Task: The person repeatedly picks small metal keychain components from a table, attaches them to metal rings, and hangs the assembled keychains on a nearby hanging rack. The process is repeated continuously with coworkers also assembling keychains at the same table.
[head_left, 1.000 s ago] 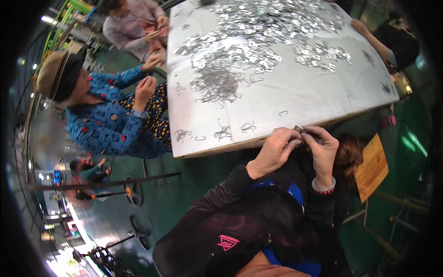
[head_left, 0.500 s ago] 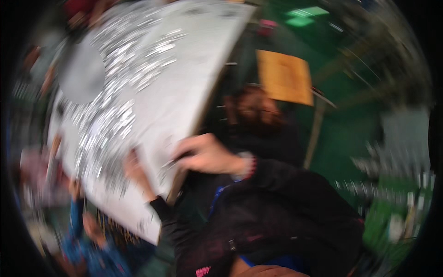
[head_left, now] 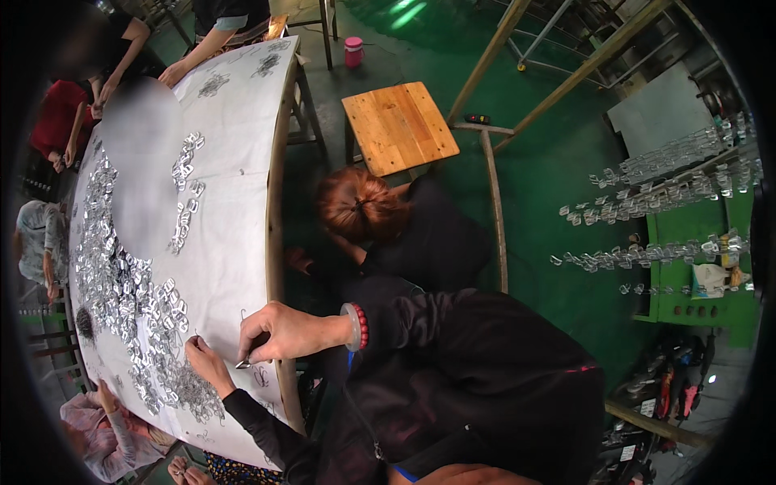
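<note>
Metal piece (head_left: 242, 364), pinched in the right hand (head_left: 287, 333), looks light, stiff and probably slippery, best held by its edges; whether the left hand (head_left: 209, 366) grips anything, I cannot tell.

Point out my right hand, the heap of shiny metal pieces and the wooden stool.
Right hand (head_left: 284, 331): head view, back of the hand.
Heap of shiny metal pieces (head_left: 121, 284): head view, middle of the heap.
Wooden stool (head_left: 400, 128): head view, middle of its top.
</note>
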Motion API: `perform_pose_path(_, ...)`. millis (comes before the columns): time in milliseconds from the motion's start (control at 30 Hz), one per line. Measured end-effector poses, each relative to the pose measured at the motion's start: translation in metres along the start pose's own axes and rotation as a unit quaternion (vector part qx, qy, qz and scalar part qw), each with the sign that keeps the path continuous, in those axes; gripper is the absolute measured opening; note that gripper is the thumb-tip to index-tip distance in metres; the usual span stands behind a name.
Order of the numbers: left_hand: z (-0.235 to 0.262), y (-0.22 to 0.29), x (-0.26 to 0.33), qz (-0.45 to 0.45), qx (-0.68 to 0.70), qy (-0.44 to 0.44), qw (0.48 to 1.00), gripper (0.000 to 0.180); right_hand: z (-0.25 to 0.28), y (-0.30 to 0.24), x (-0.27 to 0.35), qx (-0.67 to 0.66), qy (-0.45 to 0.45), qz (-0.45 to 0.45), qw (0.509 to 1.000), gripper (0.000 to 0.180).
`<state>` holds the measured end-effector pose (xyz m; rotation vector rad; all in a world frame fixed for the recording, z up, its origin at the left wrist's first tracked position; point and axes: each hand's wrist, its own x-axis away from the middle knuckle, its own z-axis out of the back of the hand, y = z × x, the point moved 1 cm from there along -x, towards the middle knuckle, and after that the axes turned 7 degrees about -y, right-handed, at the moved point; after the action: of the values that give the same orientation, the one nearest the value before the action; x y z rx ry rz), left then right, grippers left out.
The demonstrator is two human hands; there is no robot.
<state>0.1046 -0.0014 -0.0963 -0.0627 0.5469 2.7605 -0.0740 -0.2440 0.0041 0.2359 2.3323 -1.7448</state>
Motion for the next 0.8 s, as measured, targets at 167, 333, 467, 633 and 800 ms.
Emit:
perform_pose_path(167, 0.034, 0.046, 0.027, -0.052, 0.224, 0.046, 0.972, 0.02, 0.001, -0.006, 0.0, -0.004, -0.012, -0.05, 0.999, 0.018)
perform_pose_path(333, 0.014, 0.019, 0.008, -0.103, 0.083, 0.117, 0.984, 0.014, 0.0, -0.01, 0.011, 0.015, -0.039, -0.042, 0.998, 0.016)
perform_pose_path(467, -0.014, -0.021, -0.019, -0.057, -0.019, 0.165, 0.984, 0.008, -0.006, -0.011, 0.016, 0.028, -0.06, -0.115, 0.991, 0.014)
perform_pose_path(633, 0.017, -0.007, 0.005, 0.067, -0.066, 0.036, 0.995, 0.018, -0.011, -0.014, 0.015, -0.054, -0.053, -0.116, 0.99, 0.014)
perform_pose_path(800, 0.078, 0.079, 0.05, 0.053, 0.397, -0.087, 0.912, 0.019, -0.007, -0.004, 0.009, 0.009, -0.047, -0.136, 0.99, 0.013)
